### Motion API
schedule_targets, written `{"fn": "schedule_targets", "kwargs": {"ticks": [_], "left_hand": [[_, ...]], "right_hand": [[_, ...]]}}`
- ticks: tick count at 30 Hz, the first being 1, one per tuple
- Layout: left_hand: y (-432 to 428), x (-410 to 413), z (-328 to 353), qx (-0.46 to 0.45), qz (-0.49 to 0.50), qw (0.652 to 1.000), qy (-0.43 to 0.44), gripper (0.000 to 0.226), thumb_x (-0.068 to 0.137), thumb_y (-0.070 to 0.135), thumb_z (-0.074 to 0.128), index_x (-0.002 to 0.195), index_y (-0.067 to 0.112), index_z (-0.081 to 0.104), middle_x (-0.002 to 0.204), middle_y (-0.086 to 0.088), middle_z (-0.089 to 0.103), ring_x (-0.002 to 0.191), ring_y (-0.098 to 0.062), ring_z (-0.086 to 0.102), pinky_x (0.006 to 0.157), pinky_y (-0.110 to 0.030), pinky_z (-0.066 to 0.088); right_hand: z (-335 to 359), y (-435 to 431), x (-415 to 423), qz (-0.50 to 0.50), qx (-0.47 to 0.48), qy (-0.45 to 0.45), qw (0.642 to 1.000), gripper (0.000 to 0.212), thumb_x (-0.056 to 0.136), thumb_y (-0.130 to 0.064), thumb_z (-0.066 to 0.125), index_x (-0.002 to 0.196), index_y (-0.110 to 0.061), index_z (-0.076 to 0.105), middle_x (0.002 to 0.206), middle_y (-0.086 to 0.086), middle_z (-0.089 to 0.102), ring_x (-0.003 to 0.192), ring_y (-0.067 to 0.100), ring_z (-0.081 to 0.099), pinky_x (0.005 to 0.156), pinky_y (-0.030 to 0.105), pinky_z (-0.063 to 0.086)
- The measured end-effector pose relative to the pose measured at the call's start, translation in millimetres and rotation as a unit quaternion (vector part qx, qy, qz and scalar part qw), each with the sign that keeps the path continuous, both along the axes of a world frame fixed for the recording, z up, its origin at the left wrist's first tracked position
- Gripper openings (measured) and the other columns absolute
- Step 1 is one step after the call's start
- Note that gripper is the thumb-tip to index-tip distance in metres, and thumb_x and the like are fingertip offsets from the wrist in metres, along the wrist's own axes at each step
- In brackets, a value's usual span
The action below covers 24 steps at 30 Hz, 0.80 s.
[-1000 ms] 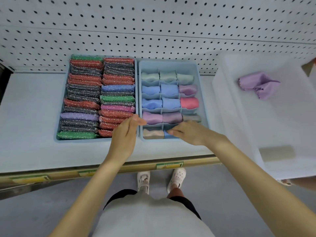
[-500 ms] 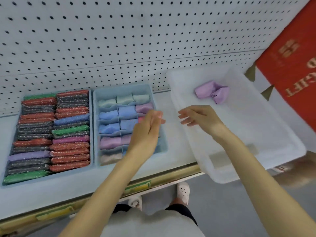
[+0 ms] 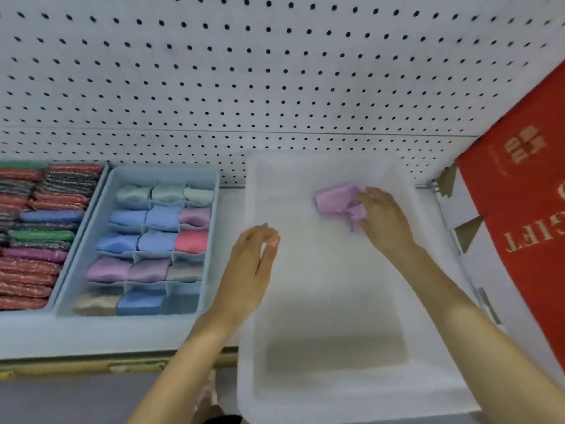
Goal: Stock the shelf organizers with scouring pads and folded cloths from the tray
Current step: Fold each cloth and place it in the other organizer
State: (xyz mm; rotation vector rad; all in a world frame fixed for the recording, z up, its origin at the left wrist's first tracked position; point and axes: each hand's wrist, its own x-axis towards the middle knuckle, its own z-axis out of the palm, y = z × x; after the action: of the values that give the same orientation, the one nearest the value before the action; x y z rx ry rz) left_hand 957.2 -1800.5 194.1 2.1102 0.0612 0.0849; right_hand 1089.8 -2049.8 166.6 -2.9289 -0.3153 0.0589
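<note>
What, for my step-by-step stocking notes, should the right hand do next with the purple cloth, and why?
Probably close the right hand round the purple cloth and lift it out. Its fingers touch the cloth, the only item visible in the white tray, though a firm grip isn't plain. The divided organizer's front-right cell looks empty, so it likely goes there.

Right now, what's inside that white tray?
One lilac cloth lies near the far end of the tray, with the right hand touching it. The hand covers the cloth's right edge, so that part and the fingers' hold on it are hidden.
</note>
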Motion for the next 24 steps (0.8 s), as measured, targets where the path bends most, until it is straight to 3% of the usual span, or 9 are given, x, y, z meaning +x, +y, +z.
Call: {"fn": "schedule_targets", "kwargs": {"ticks": [3,6,10,11,13,16,18,20,24], "left_hand": [[-2.9,-1.2,-1.8,0.048,0.0,0.999,-0.014,0.05,0.094,0.047,0.026,0.107,0.017,0.064,0.105,0.042,0.042,0.119,0.011,0.035,0.109,-0.026,0.028],[-4.8,-0.3,0.8,0.057,0.004,0.998,-0.007,0.05,0.095,0.046,0.027,0.105,0.015,0.064,0.107,0.04,0.042,0.119,0.011,0.036,0.112,-0.034,0.029],[-6.0,2.0,0.1,0.049,0.019,0.999,-0.008,0.048,0.095,0.049,0.025,0.103,0.021,0.064,0.108,0.028,0.054,0.119,0.021,0.034,0.116,-0.046,0.02],[-7.6,4.2,2.3,0.043,0.026,0.999,-0.015,0.049,0.094,0.05,0.024,0.104,0.022,0.063,0.107,0.026,0.056,0.117,0.023,0.035,0.117,-0.046,0.019],[-12.4,10.8,13.4,0.012,0.035,0.999,-0.022,0.05,0.092,0.053,0.026,0.109,0.023,0.062,0.11,0.027,0.056,0.117,0.02,0.04,0.117,-0.041,0.021],[-22.5,27.0,43.1,-0.112,0.029,0.993,0.009,0.055,0.082,0.064,0.037,0.119,0.029,0.057,0.122,0.02,0.058,0.122,0.004,0.047,0.107,-0.022,0.034],[-26.9,38.3,63.7,-0.162,0.004,0.986,0.021,0.061,0.073,0.065,0.05,0.124,0.031,0.051,0.127,0.018,0.054,0.124,0.003,0.045,0.103,-0.019,0.035],[-30.0,44.3,84.8,-0.167,-0.026,0.986,0.013,0.063,0.065,0.06,0.063,0.121,0.033,0.048,0.126,0.019,0.053,0.124,0.005,0.044,0.098,-0.014,0.033],[-28.7,45.8,130.5,-0.186,-0.014,0.98,-0.068,0.05,0.068,0.025,0.083,0.106,0.029,0.052,0.113,0.012,0.063,0.112,0.0,0.056,0.092,-0.019,0.044]], "right_hand": [[-3.4,0.8,30.3,0.094,-0.146,0.025,0.985,0.057,0.076,-0.011,0.069,0.129,-0.005,0.048,0.126,0.013,0.055,0.116,0.031,0.046,0.09,0.035,0.034],[-7.6,2.5,45.2,0.135,-0.244,0.031,0.96,0.047,0.084,-0.022,0.063,0.127,-0.01,0.05,0.122,0.006,0.057,0.113,0.028,0.047,0.09,0.033,0.031],[-5.8,-7.7,45.9,0.136,-0.252,0.016,0.958,0.026,0.088,-0.018,0.056,0.111,-0.025,0.064,0.109,-0.001,0.065,0.106,0.022,0.053,0.089,0.031,0.033],[-2.7,-10.6,43.2,0.122,-0.191,0.019,0.974,0.021,0.088,-0.019,0.057,0.106,-0.024,0.066,0.105,0.0,0.066,0.101,0.023,0.056,0.086,0.031,0.034],[14.8,-10.5,32.2,0.039,0.069,0.072,0.994,0.007,0.088,-0.014,0.062,0.092,-0.014,0.068,0.09,0.004,0.068,0.085,0.022,0.06,0.076,0.028,0.039],[68.3,1.2,13.2,-0.019,0.432,0.197,0.88,0.011,0.089,-0.003,0.062,0.08,-0.01,0.061,0.075,0.001,0.062,0.07,0.012,0.057,0.071,0.021,0.046],[107.6,11.0,0.3,0.01,0.519,0.207,0.829,0.008,0.091,-0.002,0.057,0.086,-0.007,0.061,0.079,0.0,0.068,0.076,0.012,0.063,0.077,0.022,0.052],[142.1,22.2,-13.9,0.031,0.559,0.182,0.808,0.008,0.092,-0.002,0.055,0.092,-0.003,0.063,0.084,0.001,0.072,0.08,0.015,0.066,0.078,0.023,0.053],[189.6,44.7,-41.9,0.043,0.627,0.153,0.762,0.013,0.092,-0.002,0.053,0.088,-0.009,0.064,0.088,0.009,0.071,0.082,0.02,0.065,0.077,0.026,0.054]]}}
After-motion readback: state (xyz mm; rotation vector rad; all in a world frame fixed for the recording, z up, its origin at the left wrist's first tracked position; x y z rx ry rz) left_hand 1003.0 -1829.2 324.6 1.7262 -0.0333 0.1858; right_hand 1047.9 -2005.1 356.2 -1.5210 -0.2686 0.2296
